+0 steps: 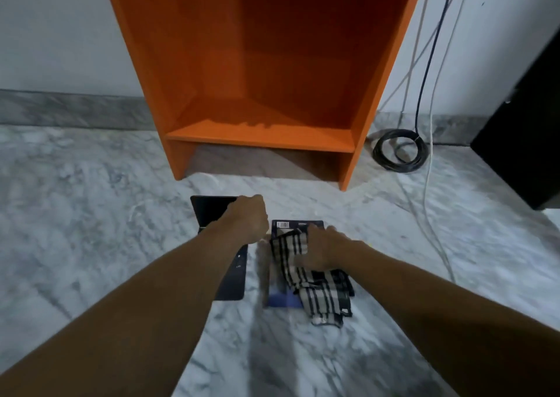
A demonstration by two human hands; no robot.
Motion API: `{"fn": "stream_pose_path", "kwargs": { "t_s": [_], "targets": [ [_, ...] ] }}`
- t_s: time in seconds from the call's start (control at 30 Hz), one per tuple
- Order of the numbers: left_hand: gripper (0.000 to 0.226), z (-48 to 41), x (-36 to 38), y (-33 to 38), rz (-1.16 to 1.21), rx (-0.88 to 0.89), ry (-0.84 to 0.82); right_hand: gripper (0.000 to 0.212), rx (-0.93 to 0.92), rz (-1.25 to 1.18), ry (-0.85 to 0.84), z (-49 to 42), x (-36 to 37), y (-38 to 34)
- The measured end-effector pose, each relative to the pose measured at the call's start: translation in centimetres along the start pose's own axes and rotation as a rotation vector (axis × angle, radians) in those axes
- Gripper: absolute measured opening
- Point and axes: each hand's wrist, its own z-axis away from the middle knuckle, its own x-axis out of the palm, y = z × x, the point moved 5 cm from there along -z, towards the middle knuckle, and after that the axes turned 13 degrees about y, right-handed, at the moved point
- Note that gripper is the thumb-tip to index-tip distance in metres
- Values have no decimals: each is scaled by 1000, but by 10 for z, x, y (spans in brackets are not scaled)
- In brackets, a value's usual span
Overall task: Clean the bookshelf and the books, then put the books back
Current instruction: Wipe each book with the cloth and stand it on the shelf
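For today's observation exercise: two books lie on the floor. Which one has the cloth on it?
The blue book under the right hand, barcode showing: the striped cloth drapes over it. The black book by the left hand is bare.

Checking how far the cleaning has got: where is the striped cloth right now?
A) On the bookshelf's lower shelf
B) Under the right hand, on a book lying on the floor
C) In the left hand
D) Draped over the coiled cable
B: the right hand presses the striped cloth onto the book on the floor.

Two bare forearms, sleeveless, no jewellery visible
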Motion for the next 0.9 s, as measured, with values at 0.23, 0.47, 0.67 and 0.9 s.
{"fn": "stream_pose_path", "kwargs": {
  "t_s": [0.23, 0.47, 0.67, 0.9],
  "targets": [
    [31, -1, 91, -30, 237, -275, -57, 97, 92, -10, 48, -22, 67, 10],
    [45, -22, 116, -24, 454, -557, 9, 58, 118, -222, 368, -46, 57, 41],
    [41, -15, 134, -21, 735, -633, -85, 48, 204, -488, 426, -44, 64, 64],
    [51, -11, 120, 10, 341, -552, -53, 38, 323, -693, 403, -34, 69, 73]
  ]
}}
